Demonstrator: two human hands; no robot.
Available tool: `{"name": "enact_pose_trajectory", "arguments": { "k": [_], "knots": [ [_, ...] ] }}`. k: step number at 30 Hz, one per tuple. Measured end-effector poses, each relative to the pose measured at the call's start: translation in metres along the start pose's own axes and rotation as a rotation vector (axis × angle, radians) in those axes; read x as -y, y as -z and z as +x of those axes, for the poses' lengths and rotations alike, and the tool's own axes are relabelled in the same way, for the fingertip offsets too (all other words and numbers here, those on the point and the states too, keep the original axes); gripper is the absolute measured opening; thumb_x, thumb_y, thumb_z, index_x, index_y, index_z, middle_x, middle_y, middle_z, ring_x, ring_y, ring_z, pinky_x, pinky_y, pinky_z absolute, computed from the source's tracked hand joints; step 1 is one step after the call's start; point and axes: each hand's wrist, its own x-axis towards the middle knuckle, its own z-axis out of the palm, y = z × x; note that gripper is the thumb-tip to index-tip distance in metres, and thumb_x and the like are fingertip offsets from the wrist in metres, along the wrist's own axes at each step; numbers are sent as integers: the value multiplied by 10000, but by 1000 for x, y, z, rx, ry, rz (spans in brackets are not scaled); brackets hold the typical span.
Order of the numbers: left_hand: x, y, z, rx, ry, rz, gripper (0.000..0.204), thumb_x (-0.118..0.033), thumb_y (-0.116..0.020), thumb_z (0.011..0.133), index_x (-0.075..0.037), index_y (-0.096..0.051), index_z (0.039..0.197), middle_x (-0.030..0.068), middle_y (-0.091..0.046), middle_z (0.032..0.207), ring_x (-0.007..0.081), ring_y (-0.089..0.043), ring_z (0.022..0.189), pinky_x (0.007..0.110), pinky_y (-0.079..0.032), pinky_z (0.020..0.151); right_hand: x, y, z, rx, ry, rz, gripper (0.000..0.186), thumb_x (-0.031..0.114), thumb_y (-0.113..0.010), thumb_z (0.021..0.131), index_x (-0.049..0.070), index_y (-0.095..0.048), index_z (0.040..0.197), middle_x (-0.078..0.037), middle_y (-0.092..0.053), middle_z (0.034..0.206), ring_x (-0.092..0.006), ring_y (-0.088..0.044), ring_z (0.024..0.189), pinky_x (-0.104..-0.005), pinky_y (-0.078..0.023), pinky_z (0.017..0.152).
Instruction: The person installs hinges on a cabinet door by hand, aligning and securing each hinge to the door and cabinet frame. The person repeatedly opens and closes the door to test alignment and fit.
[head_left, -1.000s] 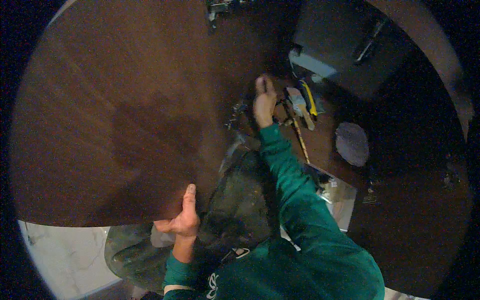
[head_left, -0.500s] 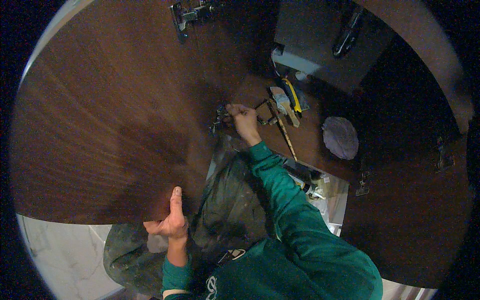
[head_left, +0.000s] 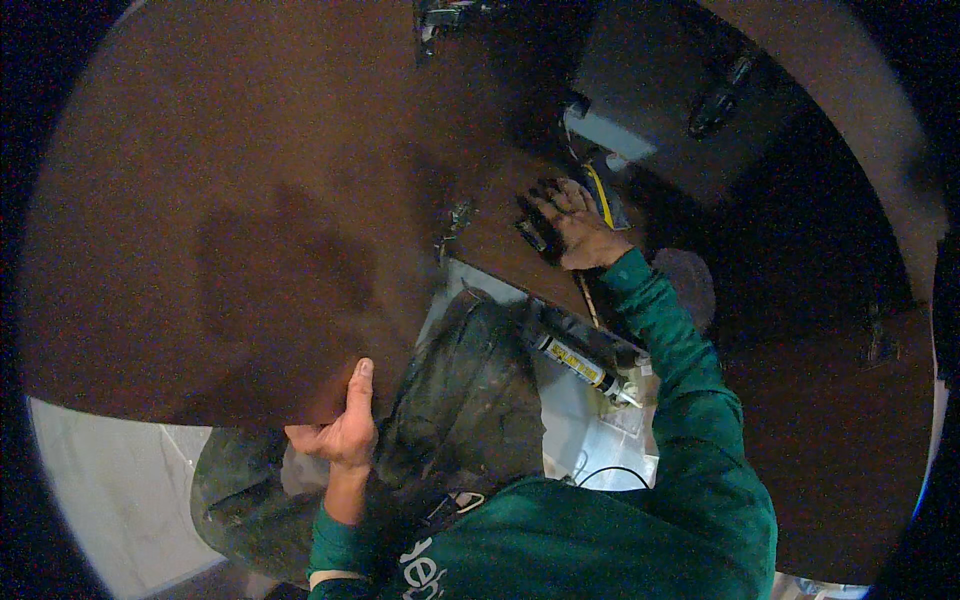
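Note:
My left hand (head_left: pixel 345 432) grips the lower edge of a brown wooden cabinet door (head_left: pixel 190 220), its thumb flat on the inner face and the fingers hidden behind. Over the cabinet floor (head_left: pixel 490 235) my right hand (head_left: pixel 582 228) is open, fingers apart, slightly blurred, covering part of the tools there. A dark object (head_left: pixel 531 235) lies by its fingertips. Just beyond the hand is a yellow utility knife (head_left: pixel 600 195). A thin stick (head_left: pixel 588 298) shows below the palm. Left of the hand, a metal hinge (head_left: pixel 458 220) sits where door and cabinet meet.
A rounded greyish pad (head_left: pixel 690 280) lies beside my right sleeve. Below the cabinet's front edge is a sealant cartridge (head_left: pixel 575 362) with a white nozzle. Another hinge (head_left: pixel 440 18) is at the top. The opposite door (head_left: pixel 830 430) stands at the right.
My right hand has left the hinge, moved right over the tools and spread its fingers. The door has shifted slightly with my left hand still on it. The sealant cartridge shows more fully.

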Motion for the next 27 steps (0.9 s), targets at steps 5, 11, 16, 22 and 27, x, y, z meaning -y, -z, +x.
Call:
{"name": "enact_pose_trajectory", "arguments": {
  "k": [5,11,16,22,27],
  "knots": [
    [16,8,18,113,167,-155,280,25,-791,667,21,-669,919,108,-653,1041,202,-622,861,380,-524,795,-5,-9,15,31,159,-139,703,242,-648,517,87,-538,1194,-193,-547,1160,-383,-418,1217,-536,-183,1088],
    [-4,19,44,143,100,32,324,18,-793,672,13,-660,968,97,-663,997,191,-624,825,356,-514,791,9,22,18,120,123,-4,658,289,-629,649,62,-522,1257,-195,-534,1197,-382,-417,1208,-511,-198,1085],
    [-12,9,29,98,-12,-36,355,10,-799,671,12,-648,992,94,-669,962,189,-621,810,346,-502,804,18,34,16,33,172,164,557,270,-596,709,52,-543,1219,-231,-568,1113,-411,-495,1107,-499,-344,985],
    [-3,-22,-18,103,-85,-92,347,-20,-759,731,30,-604,1038,97,-652,996,197,-608,849,351,-498,802,-17,9,23,13,53,16,457,281,-618,671,54,-586,1067,-227,-618,949,-406,-570,975,-509,-415,893],
    [-25,14,-27,301,-303,99,252,-68,-697,786,22,-600,1001,98,-651,934,210,-608,816,349,-484,785,-5,-11,34,214,-40,52,380,322,-635,623,2,-622,828,-234,-617,844,-410,-582,920,-536,-428,869]
  ]
}}
